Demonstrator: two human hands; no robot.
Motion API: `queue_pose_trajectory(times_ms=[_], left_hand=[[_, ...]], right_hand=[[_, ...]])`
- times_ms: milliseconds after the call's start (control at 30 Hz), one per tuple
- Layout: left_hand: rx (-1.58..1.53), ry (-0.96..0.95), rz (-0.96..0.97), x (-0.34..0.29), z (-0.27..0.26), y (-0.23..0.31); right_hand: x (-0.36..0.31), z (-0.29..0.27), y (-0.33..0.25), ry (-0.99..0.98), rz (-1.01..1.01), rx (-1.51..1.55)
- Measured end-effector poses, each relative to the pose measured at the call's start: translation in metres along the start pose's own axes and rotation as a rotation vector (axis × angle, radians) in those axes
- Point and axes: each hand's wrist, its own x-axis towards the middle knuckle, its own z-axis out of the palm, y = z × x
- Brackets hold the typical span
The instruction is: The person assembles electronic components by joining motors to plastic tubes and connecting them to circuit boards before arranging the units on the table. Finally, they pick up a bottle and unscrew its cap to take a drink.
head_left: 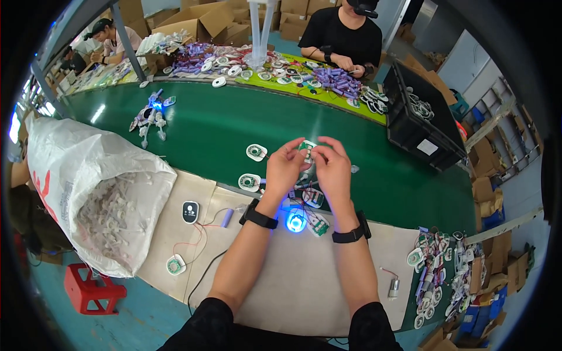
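Above the near edge of the green conveyor belt, a small green circuit board [307, 146] with a pale rim is pinched between my two hands. My left hand [283, 168] grips its left side; my right hand [332, 167] has thumb and fingers at its right. Red and dark wires hang below the hands toward white-rimmed boards [318, 224] and a round board glowing blue [295, 222] on the beige work mat [281, 286]. Just left of my left hand lie two white oval housings with green boards, one farther [256, 152] and one nearer [249, 182].
A white sack [52, 158] of small clear parts leans at left, above a red stool [93, 289]. A black crate [404, 131] stands right. Across the belt [216, 111], a co-worker [339, 38] sits behind purple batteries [336, 81]. Wired boards [430, 263] are heaped at right.
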Motion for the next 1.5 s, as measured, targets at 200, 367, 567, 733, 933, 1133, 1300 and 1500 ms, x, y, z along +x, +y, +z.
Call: queue_pose_trajectory(times_ms=[200, 367, 567, 733, 933, 1133, 1300, 1500], left_hand=[[0.306, -0.179, -0.077, 0.055, 0.015, 0.047], [0.444, -0.234, -0.214, 0.101, 0.004, 0.058], [0.449, -0.165, -0.334, 0.144, -0.017, 0.044], [0.635, -0.195, -0.369, 0.148, -0.035, 0.042], [1.371, -0.352, 0.009, 0.119, -0.08, 0.083], [1.759, -0.524, 0.12, 0.007, -0.149, 0.142], [1.448, -0.303, 0.234, -0.083, -0.192, 0.148], [1.399, -0.133, 0.357, -0.164, -0.277, 0.116]], right_hand=[[0.011, -0.043, 0.047, -0.244, 0.226, 0.092], [-0.005, -0.051, 0.047, -0.671, 0.274, -0.35], [-0.01, -0.041, 0.075, -0.186, 0.141, -0.56], [0.013, -0.066, 0.038, -0.539, 0.259, -0.102], [0.0, -0.054, 0.035, -0.706, 0.186, -0.145], [0.009, -0.088, -0.025, -0.468, 0.106, -0.158], [-0.029, -0.207, -0.057, -0.547, 0.347, -0.368], [-0.064, -0.321, -0.046, -0.548, 0.513, -0.597]])
